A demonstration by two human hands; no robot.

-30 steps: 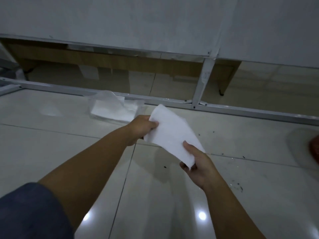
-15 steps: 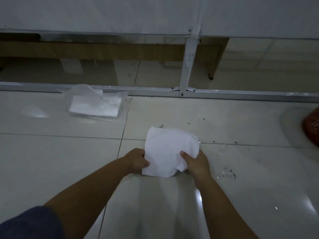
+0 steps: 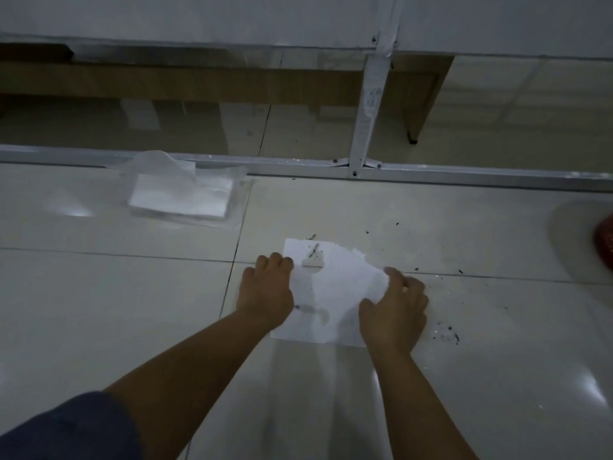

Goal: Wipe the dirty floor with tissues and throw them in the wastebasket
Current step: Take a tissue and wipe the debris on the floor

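Note:
A white tissue (image 3: 331, 293) lies spread flat on the pale tiled floor (image 3: 99, 293), with wet grey patches and dark smears soaking through it. My left hand (image 3: 267, 290) presses its left edge with curled fingers. My right hand (image 3: 396, 308) rests on its right edge, fingers bent over the paper. Dark specks of dirt (image 3: 447, 333) dot the tiles to the right of the tissue. A red wastebasket (image 3: 605, 244) shows only as a sliver at the right edge.
An open plastic pack of tissues (image 3: 180, 194) lies on the floor at the back left. A metal frame rail (image 3: 464, 175) with an upright post (image 3: 368, 104) crosses behind, under a white panel. A wooden board stands beyond it.
The tissue went from being held up in the air to lying flat on the floor under both hands. Wet stains now show through it.

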